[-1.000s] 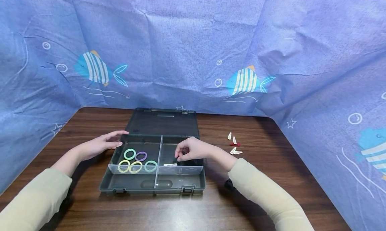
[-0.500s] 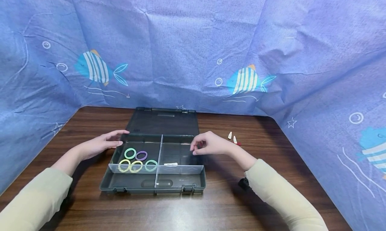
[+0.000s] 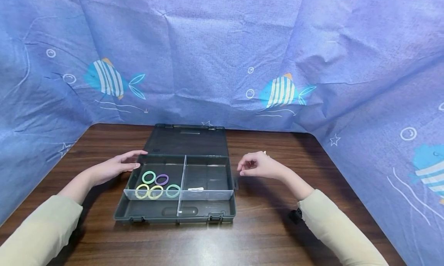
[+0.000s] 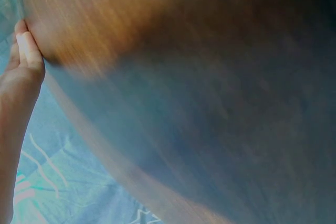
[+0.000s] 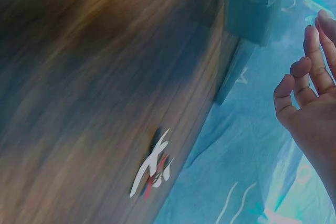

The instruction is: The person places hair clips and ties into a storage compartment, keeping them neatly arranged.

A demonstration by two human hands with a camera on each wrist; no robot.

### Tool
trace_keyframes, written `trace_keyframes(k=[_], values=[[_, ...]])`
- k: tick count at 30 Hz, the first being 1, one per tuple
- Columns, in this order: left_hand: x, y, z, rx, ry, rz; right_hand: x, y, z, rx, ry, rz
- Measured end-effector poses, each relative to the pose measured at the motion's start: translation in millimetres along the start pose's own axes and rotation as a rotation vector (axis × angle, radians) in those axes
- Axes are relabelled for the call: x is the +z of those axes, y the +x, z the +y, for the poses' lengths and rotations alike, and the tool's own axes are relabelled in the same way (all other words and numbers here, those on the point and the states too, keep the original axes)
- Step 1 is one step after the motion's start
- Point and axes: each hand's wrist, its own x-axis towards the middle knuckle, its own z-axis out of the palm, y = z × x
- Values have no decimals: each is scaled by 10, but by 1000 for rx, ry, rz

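Observation:
A grey translucent divided box (image 3: 175,221) lies with its lid folded back on the table. My left hand (image 3: 112,169) touches the box's left edge, fingers extended. Just right of the box hovers my right hand (image 3: 261,165), fingers loosely bent and holding nothing. In the back left compartment lie several hair ties: green (image 3: 148,177), purple (image 3: 162,179) and yellow (image 3: 142,191) among them. A white hair clip (image 3: 195,189) lies by the divider in the back right compartment. More white hair clips (image 5: 149,166) and a red one lie on the table, mostly hidden behind my right hand in the head view.
The dark lid (image 3: 189,140) stretches toward the back of the brown wooden table (image 3: 201,243). Blue fish-patterned cloth (image 3: 208,58) hangs around the back and sides. A small black object (image 3: 296,216) sits by the right sleeve.
My right hand has moved right, from over the back right compartment to beyond the box's right edge. The white clip stays in that compartment. My left hand has not moved.

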Motion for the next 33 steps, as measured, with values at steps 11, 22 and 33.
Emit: trace_keyframes(k=[11, 22, 33], values=[[11, -6, -9, 6, 1, 1, -240, -316, -31, 34, -84, 85], [11, 1, -9, 11, -1, 0, -306, -557, 537, 55, -131, 119], [-2, 3, -29, 15, 1, -1, -352, -637, 733, 66, -249, 81]])
